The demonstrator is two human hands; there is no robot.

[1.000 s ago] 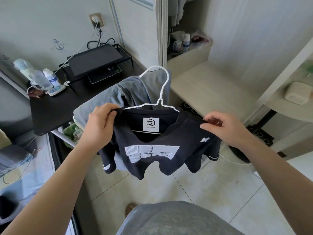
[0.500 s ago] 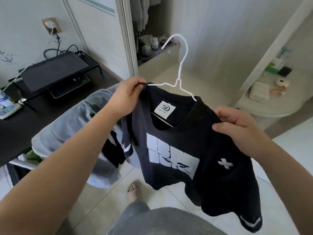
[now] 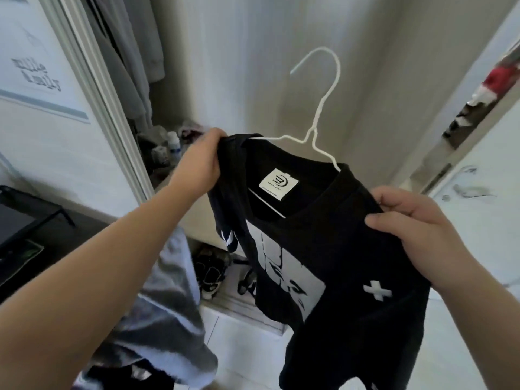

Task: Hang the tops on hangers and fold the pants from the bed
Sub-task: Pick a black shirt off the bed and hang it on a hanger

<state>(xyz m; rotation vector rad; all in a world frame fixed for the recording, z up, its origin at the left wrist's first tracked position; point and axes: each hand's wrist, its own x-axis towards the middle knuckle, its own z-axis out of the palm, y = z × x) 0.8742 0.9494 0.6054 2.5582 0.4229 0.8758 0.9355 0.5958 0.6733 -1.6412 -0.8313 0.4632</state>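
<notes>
A black T-shirt (image 3: 332, 249) with a white print and a white cross hangs on a white wire hanger (image 3: 318, 119), whose hook points up in front of the open wardrobe. My left hand (image 3: 201, 164) grips the shirt's left shoulder over the hanger's end. My right hand (image 3: 416, 232) pinches the right shoulder, lower and nearer to me. The shirt tilts down to the right. Grey-blue jeans (image 3: 171, 305) hang draped under my left forearm.
The wardrobe's white sliding door (image 3: 56, 114) stands at the left, with grey clothes (image 3: 132, 52) hanging inside. Small bottles (image 3: 173, 143) sit on a wardrobe shelf and shoes (image 3: 211, 268) lie below it. A black desk (image 3: 36, 226) is at the far left; shelves (image 3: 478, 108) at the right.
Both hands have carried the hung shirt up and towards the open wardrobe. My view has swung right, away from the desk, and closer in.
</notes>
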